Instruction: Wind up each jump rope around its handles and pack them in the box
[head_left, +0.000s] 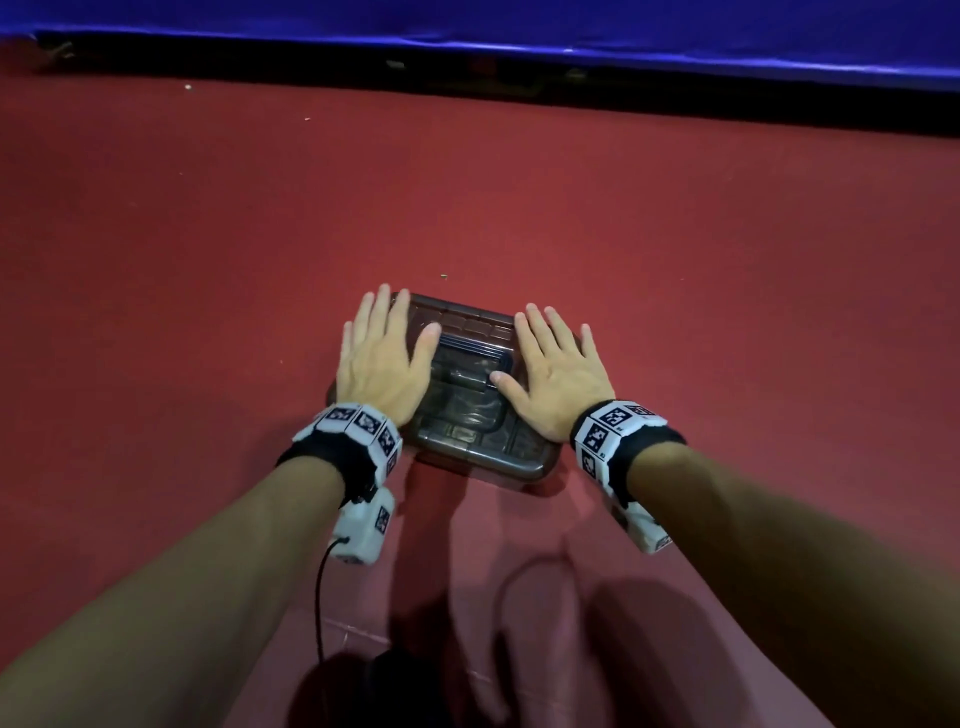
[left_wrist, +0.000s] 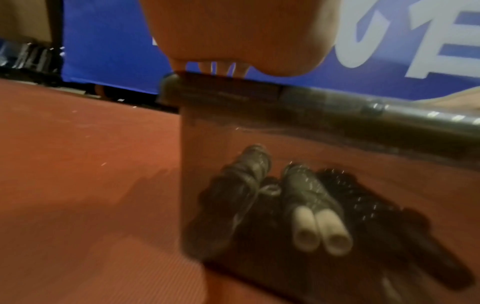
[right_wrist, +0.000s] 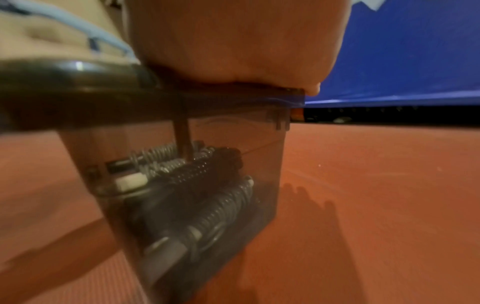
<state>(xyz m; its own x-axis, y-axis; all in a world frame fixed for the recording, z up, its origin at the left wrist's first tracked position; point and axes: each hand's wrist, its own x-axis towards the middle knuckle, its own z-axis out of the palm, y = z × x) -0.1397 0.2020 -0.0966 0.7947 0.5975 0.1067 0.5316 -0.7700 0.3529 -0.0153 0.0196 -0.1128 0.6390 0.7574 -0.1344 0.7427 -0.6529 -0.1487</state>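
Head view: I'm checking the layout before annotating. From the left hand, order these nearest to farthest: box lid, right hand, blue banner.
1. Box lid: directly under the left hand, whose flat palm rests on its left end.
2. Right hand: across the lid, flat on its right end.
3. Blue banner: far off, along the top edge beyond the red floor.

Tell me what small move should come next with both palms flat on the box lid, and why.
Probably press down evenly with the left hand and right hand to seat the lid, then lift off. Both lie flat, fingers straight, on its two ends, and the wound jump ropes already lie inside the box. Whether the lid has clicked shut cannot be told.
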